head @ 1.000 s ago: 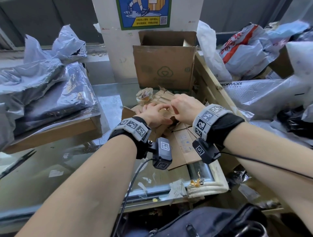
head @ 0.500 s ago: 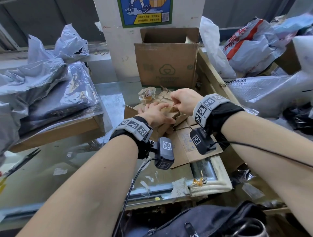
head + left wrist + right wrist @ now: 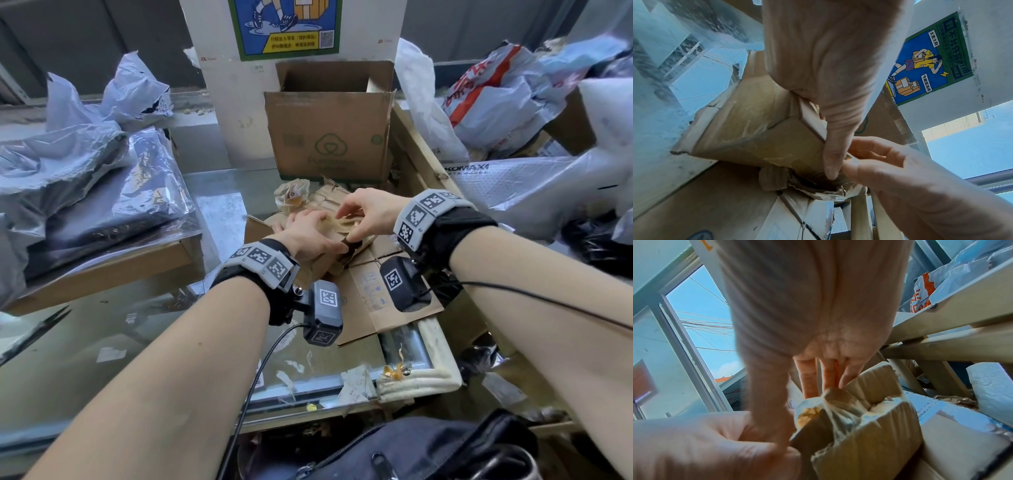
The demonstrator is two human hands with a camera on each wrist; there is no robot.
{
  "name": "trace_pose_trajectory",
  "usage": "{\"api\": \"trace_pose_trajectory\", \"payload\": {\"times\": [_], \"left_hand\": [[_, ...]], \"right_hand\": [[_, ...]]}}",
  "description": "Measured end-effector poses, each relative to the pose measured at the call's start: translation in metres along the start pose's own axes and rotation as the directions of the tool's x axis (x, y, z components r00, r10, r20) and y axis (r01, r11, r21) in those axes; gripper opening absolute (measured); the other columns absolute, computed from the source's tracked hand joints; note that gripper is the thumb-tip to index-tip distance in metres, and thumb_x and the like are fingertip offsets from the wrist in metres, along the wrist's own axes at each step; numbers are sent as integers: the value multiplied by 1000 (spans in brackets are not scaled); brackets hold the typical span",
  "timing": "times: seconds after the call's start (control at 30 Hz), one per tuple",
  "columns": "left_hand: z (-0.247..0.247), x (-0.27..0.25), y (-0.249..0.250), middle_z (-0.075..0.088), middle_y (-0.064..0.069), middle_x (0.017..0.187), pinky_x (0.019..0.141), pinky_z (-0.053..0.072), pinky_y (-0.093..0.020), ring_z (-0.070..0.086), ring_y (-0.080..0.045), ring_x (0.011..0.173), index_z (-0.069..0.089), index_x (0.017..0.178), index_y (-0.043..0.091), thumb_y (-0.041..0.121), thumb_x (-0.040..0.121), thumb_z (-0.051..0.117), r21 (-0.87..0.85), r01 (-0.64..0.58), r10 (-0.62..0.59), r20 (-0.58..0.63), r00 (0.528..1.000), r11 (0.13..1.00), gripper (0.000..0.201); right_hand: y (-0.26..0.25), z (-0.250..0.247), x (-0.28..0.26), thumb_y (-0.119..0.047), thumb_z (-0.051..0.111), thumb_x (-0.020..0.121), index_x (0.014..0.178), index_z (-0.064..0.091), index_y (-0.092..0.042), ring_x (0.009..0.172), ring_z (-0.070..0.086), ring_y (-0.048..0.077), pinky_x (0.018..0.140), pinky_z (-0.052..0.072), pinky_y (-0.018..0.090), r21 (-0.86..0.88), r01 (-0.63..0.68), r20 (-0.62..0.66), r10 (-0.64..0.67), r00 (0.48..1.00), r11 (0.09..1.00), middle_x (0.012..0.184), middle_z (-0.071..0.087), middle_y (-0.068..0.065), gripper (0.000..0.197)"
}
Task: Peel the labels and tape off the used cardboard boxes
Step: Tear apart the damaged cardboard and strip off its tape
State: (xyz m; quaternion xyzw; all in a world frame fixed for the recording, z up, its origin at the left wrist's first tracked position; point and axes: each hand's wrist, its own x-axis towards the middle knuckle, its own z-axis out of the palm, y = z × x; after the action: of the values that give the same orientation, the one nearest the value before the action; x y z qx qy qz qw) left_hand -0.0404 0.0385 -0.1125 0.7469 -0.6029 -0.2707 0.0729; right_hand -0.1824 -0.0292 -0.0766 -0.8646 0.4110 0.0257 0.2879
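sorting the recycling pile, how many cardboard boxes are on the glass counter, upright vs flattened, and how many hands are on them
upright open cardboard box: 1
small crushed box being peeled: 1
flattened cardboard sheet underneath: 1
hands on the small box: 2, left hand and right hand
total: 3 cardboard pieces, 2 hands

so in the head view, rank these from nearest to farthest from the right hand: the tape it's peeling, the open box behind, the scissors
1. tape: pinched at the right hand, stretched over the small box the left hand holds.
2. open box: upright just behind the hands, against the pillar.
3. scissors: far left on the glass counter, by the picture's edge.
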Motion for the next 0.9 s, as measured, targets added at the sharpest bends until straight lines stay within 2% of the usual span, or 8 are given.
{"api": "trace_pose_trajectory", "payload": {"times": [0.1, 0.17, 0.3, 0.37, 0.5, 0.63, 0.77, 0.9], "left_hand": [[-1, 0, 0, 26, 1, 156, 115, 11, -44, 17, -22, 143, 33, 145, 33, 56, 78, 68, -7, -7, 7, 0, 1000, 1000, 79], [-1, 1, -1, 26, 1, 156, 114, 12, -44, 17, -22, 143, 33, 145, 32, 56, 78, 68, -8, -9, 9, 3, 1000, 1000, 80], [-1, 1, -1, 26, 1, 156, 115, 10, -45, 17, -21, 143, 31, 146, 30, 57, 77, 68, 0, 5, -5, 9, 1000, 1000, 83], [-1, 2, -1, 25, 2, 156, 116, 10, -46, 16, -21, 143, 31, 147, 30, 57, 78, 68, -2, 8, -8, 16, 1000, 1000, 83], [0, 2, 0, 24, 1, 157, 116, 10, -46, 16, -22, 144, 30, 147, 29, 57, 78, 67, 4, 10, -10, 14, 1000, 1000, 83], [1, 2, 0, 27, 1, 155, 115, 10, -46, 18, -22, 143, 33, 146, 28, 56, 78, 68, -13, 3, -3, 8, 1000, 1000, 81], [0, 2, -1, 29, 1, 154, 116, 13, -47, 19, -21, 142, 36, 144, 28, 54, 77, 69, -38, 3, -3, 1, 1000, 999, 79], [1, 3, -1, 29, 2, 154, 116, 12, -45, 19, -20, 141, 36, 144, 29, 54, 77, 69, -37, -7, 7, -13, 1000, 999, 79]], "right_hand": [[-1, 0, 3, -29, 80, 72, 118, 61, -16, 105, 47, 9, 89, 39, 24, -31, 18, 56, -16, 998, 999, 110, 51, -7, 51], [2, 0, 4, -28, 79, 73, 111, 66, -17, 103, 52, 11, 92, 42, 26, 17, 20, 26, -20, 999, 1000, 108, 56, -5, 42], [2, 8, 7, -19, 70, 81, 97, 71, -14, 90, 57, 14, 78, 44, 24, 18, 28, -73, -26, 997, 999, 96, 63, 0, 17], [1, 12, 7, -17, 65, 84, 90, 71, -12, 85, 59, 16, 74, 46, 25, 29, 28, -139, -24, 990, 999, 93, 67, 4, 10], [2, 15, 5, -31, 75, 78, 85, 70, -14, 91, 60, 16, 82, 51, 31, 28, 20, -152, -15, 988, 999, 95, 67, 2, 19], [4, 20, 9, -26, 75, 79, 75, 67, -13, 87, 63, 19, 82, 54, 36, 82, -27, -228, 45, 973, 996, 90, 68, 5, 15], [3, 23, 19, -29, 72, 80, 60, 58, -18, 86, 62, 20, 80, 53, 38, 46, -84, -238, 93, 967, 995, 91, 69, 5, 27], [3, 24, 21, -26, 72, 80, 59, 55, -17, 84, 63, 22, 78, 53, 38, 107, -112, -275, 138, 951, 988, 88, 69, 6, 29]]}}
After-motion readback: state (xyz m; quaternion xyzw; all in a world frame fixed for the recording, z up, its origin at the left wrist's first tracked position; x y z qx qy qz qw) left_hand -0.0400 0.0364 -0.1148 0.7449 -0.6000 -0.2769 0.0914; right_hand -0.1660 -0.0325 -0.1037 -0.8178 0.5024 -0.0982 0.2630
